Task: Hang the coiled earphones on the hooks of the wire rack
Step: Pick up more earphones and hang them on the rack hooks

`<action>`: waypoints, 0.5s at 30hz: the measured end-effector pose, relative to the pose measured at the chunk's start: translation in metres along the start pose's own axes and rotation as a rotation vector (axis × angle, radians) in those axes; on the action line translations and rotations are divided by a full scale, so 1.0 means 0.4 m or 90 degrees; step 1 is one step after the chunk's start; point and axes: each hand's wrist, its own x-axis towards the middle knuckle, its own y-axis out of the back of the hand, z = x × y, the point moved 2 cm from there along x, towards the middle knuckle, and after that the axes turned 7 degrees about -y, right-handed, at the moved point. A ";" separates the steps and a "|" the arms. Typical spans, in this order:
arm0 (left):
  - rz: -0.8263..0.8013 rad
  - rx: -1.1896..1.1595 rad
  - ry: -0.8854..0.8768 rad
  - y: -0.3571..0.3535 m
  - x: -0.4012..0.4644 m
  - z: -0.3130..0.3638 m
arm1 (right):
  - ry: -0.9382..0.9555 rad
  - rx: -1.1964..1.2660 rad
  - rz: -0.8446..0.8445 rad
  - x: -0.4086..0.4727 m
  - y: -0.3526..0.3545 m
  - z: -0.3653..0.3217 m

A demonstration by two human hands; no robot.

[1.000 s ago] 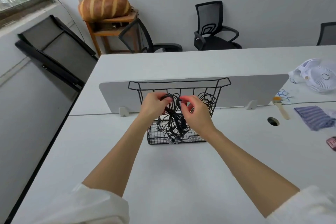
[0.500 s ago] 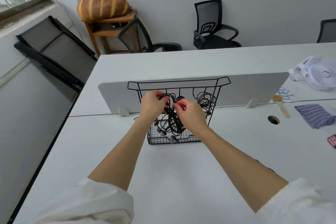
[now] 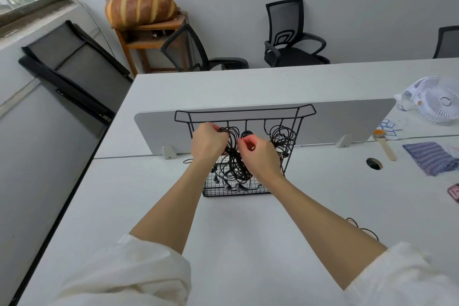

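Hooks of the black wire rack (image 3: 244, 113) sit just above my hands. My left hand (image 3: 208, 143) and right hand (image 3: 259, 154) pinch the black coiled earphones (image 3: 233, 156), hanging lengthwise below the top bar; left is nearer.

Office; desks (image 3: 248, 87), swivel chair (image 3: 290, 35)

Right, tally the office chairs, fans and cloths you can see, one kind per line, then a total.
Office chairs: 3 ()
White fan: 1
Striped cloth: 1
Total: 5
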 end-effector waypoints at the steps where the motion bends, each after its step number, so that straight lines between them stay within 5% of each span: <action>1: -0.003 0.003 0.006 0.001 0.002 0.003 | 0.013 0.002 -0.013 -0.003 -0.001 0.001; 8: -0.034 -0.026 0.012 0.007 0.003 0.004 | 0.044 -0.036 0.002 0.003 -0.013 0.005; 15: -0.104 -0.185 -0.030 0.020 -0.015 -0.028 | -0.096 0.050 0.049 0.011 -0.037 -0.006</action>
